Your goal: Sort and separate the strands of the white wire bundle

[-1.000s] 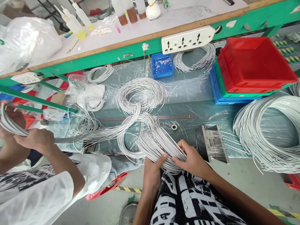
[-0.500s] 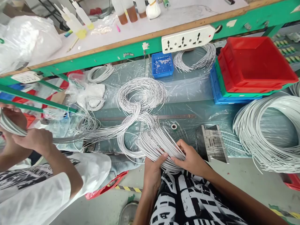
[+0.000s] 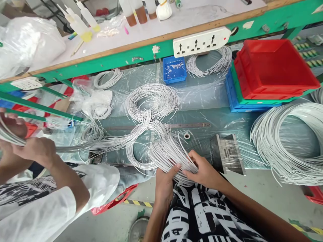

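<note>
A thick bundle of white cables (image 3: pixel 168 153) lies over the table's near edge, close to my body. My left hand (image 3: pixel 165 181) grips its near end, thumb across the top and the other fingers hidden underneath. On the right side of the same bundle, my right hand (image 3: pixel 199 169) is closed with thumb and fingers around the strands. One loose cable end arches up above my right hand. Behind the bundle, a large cable coil (image 3: pixel 152 101) rests on the plastic-covered table, and strands run from it toward the left.
At left, a co-worker's hand (image 3: pixel 37 149) holds another cable bundle. A metal bracket (image 3: pixel 228 153) stands right of my hands, near a tape roll (image 3: pixel 186 136) and a steel ruler (image 3: pixel 189 125). Stacked bins (image 3: pixel 275 70), a big coil (image 3: pixel 262 141) and a blue tray (image 3: pixel 174 69) surround the space.
A cable end has sprung up out of the bundle above my right hand, and the upper strands have shifted. Both my hands stay in nearly the same place.
</note>
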`<state>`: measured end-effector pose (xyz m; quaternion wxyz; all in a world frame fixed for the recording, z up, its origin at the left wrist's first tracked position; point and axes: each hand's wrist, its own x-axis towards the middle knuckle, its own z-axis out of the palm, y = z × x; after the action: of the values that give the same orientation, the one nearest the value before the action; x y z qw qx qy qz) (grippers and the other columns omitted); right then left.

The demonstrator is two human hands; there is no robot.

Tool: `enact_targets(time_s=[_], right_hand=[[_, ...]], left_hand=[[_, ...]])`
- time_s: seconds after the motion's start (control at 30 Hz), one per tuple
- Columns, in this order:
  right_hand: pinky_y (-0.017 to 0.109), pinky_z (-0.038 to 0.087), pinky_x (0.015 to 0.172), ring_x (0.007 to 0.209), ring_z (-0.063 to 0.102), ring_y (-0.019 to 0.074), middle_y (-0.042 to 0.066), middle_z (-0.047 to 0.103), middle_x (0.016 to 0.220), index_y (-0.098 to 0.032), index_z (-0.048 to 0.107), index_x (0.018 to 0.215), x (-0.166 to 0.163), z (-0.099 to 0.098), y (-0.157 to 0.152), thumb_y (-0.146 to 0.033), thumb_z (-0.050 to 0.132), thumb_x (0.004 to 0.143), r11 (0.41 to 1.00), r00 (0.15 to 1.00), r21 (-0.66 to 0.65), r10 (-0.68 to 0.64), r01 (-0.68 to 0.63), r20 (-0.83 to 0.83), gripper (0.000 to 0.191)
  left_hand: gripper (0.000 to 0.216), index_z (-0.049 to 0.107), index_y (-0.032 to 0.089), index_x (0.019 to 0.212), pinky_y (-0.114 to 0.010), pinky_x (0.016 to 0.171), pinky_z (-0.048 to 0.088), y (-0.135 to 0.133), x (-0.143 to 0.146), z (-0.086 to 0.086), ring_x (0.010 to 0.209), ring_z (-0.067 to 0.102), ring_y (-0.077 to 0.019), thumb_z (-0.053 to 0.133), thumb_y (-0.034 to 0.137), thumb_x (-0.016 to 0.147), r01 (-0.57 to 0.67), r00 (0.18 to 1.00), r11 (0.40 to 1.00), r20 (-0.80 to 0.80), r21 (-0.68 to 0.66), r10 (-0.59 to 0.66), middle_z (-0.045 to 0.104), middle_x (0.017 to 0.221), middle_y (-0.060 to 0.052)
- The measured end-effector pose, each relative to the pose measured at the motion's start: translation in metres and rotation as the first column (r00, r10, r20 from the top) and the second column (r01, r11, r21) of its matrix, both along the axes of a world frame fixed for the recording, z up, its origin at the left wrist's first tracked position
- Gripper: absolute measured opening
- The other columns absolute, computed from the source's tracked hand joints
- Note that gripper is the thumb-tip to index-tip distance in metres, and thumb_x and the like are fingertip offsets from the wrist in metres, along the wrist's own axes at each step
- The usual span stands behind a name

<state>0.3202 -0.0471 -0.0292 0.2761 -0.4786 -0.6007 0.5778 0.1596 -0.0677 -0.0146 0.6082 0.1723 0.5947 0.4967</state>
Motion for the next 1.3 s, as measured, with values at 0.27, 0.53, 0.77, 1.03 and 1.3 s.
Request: enact_targets(time_s=[0.27,0.53,0.77,1.03,1.3], right_hand=[[0.028,0.035,0.062,0.067,0.046,0.0159,-0.005,0.044,0.075,-0.023,0.036,0.086,-0.0012,0.0011,0.0015,-0.033,0.057,0.089,0.998,0.998,-0.005,-0.064,0.063,-0.027,0.024],[0.026,0.033,0.057,0.065,0.050,0.0162,-0.004,0.051,0.076,-0.023,0.039,0.090,-0.0015,-0.0015,0.0042,-0.035,0.062,0.086,1.000,1.000,-0.027,-0.008,0.007,-0.020,0.027],[0.026,0.033,0.057,0.060,0.044,0.0141,-0.006,0.046,0.070,-0.023,0.038,0.085,-0.0010,0.0020,0.0076,-0.030,0.060,0.083,0.999,0.999,0.031,-0.029,0.028,0.030,0.024],[0.028,0.038,0.062,0.068,0.052,0.0171,-0.004,0.049,0.076,-0.024,0.037,0.088,0.0013,-0.0014,0.0079,-0.033,0.062,0.085,0.998,0.998,0.009,-0.065,0.065,0.011,0.027],[0.027,0.032,0.057,0.064,0.048,0.0159,-0.005,0.049,0.075,-0.024,0.039,0.089,0.0003,0.0009,0.0093,-0.038,0.068,0.084,1.000,0.998,-0.026,0.003,-0.001,0.066,0.033]], left_hand=[[0.030,0.066,0.016,0.089,-0.030,0.074,0.049,-0.0001,-0.0008,0.0055,0.071,0.064,-0.0173,0.083,0.031,0.069,0.022,0.998,1.000,0.066,-0.017,-0.021,0.067,0.073,-0.001],[0.027,0.068,0.016,0.086,-0.035,0.086,0.047,-0.0001,-0.0017,0.0046,0.085,0.065,-0.0219,0.084,0.027,0.066,0.026,1.000,1.000,-0.015,0.018,-0.025,0.070,0.086,-0.004],[0.023,0.069,0.015,0.088,-0.033,0.085,0.048,0.0001,-0.0031,0.0014,0.084,0.065,-0.0204,0.082,0.026,0.071,0.068,0.997,0.996,-0.044,0.053,-0.065,0.070,0.088,-0.005],[0.032,0.070,0.016,0.097,-0.035,0.087,0.048,0.0011,-0.0011,0.0054,0.091,0.066,-0.0232,0.082,0.027,0.069,0.075,0.995,0.997,0.057,0.013,-0.076,0.070,0.091,-0.005],[0.027,0.073,0.015,0.091,-0.034,0.087,0.048,0.0018,-0.0032,0.0037,0.089,0.067,-0.0232,0.082,0.026,0.068,0.084,0.996,0.996,0.019,-0.002,-0.084,0.073,0.089,-0.006]])
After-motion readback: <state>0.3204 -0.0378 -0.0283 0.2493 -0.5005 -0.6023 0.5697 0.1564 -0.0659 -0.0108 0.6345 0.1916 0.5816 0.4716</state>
